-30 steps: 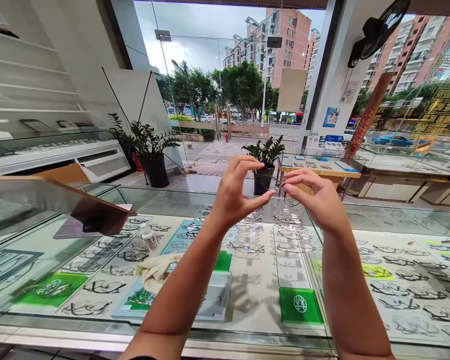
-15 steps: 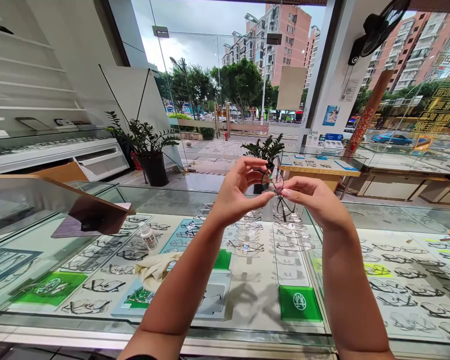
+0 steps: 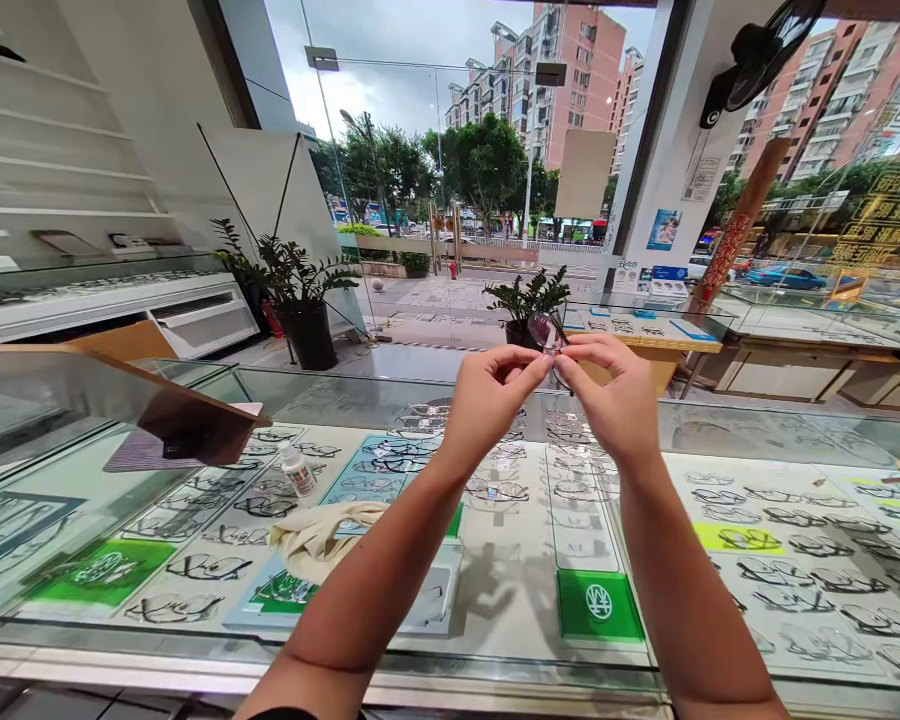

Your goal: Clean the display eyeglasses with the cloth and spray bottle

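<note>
A pair of eyeglasses (image 3: 546, 328) with thin dark rims is held up above the glass display counter, in the middle of the head view. My left hand (image 3: 499, 390) pinches the frame from the left, thumb and fingertips closed on it. From the right, my right hand (image 3: 607, 390) grips it too, its thumb and index fingertip meeting the left fingertips near the middle. One round lens rises above the fingers with a purplish sheen. My fingers cover much of the lower part of the frame.
Under my arms, the glass counter (image 3: 510, 590) shows rows of eyeglasses. On it lie a beige cloth (image 3: 315, 540) and a white spray bottle (image 3: 297, 470). A tilted mirror-like board (image 3: 120, 390) stands at left. Potted plants (image 3: 307, 335) and another counter (image 3: 630, 340) are beyond.
The eyeglasses have been turned, one lens now pointing up. My left hand has lowered and curled its fingers in, and my right hand has moved left, so the fingertips meet.
</note>
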`<state>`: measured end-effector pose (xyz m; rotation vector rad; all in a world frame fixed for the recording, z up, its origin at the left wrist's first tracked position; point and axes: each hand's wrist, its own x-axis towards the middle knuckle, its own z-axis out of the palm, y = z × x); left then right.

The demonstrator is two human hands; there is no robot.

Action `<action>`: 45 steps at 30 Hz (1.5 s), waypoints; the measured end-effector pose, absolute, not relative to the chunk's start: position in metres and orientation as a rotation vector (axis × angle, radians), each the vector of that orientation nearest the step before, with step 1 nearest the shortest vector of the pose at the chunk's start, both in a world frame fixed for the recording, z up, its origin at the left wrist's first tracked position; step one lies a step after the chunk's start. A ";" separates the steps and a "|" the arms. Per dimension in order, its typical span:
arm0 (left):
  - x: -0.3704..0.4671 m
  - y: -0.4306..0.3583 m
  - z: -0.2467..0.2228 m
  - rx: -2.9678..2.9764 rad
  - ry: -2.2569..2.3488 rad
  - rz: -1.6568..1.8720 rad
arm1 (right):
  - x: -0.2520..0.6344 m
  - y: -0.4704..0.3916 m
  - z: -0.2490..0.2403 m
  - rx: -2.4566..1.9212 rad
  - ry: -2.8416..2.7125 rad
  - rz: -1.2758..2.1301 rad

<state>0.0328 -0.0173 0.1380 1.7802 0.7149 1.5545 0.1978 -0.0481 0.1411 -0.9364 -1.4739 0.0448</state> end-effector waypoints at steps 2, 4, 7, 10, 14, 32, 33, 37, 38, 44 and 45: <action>0.033 -0.014 0.137 1.742 0.702 1.519 | 0.189 -0.051 0.140 -0.954 -1.512 -0.061; 0.034 -0.009 0.136 1.711 0.716 1.487 | 0.182 -0.053 0.139 -0.975 -1.548 -0.117; 0.033 -0.003 0.134 1.696 0.745 1.481 | 0.177 -0.054 0.138 -1.011 -1.613 -0.120; 0.028 0.003 0.134 1.740 0.790 1.497 | 0.178 -0.057 0.139 -1.022 -1.674 -0.086; 0.010 0.017 0.134 2.033 0.895 1.399 | 0.187 -0.060 0.141 -1.025 -1.603 0.031; 0.034 0.069 0.077 2.440 1.499 -0.429 | 0.197 -0.063 0.153 -0.937 -1.615 0.125; 0.035 0.070 0.074 2.449 1.502 -0.438 | 0.197 -0.063 0.153 -0.935 -1.623 0.139; 0.036 0.076 0.067 2.490 1.497 -0.431 | 0.196 -0.065 0.153 -0.945 -1.646 0.172; 0.037 0.077 0.065 2.496 1.493 -0.431 | 0.196 -0.065 0.153 -0.955 -1.651 0.169; 0.043 0.073 0.060 2.443 1.492 -0.550 | 0.194 -0.067 0.153 -0.944 -1.689 0.183; 0.045 0.072 0.060 2.437 1.493 -0.577 | 0.194 -0.067 0.153 -0.940 -1.694 0.188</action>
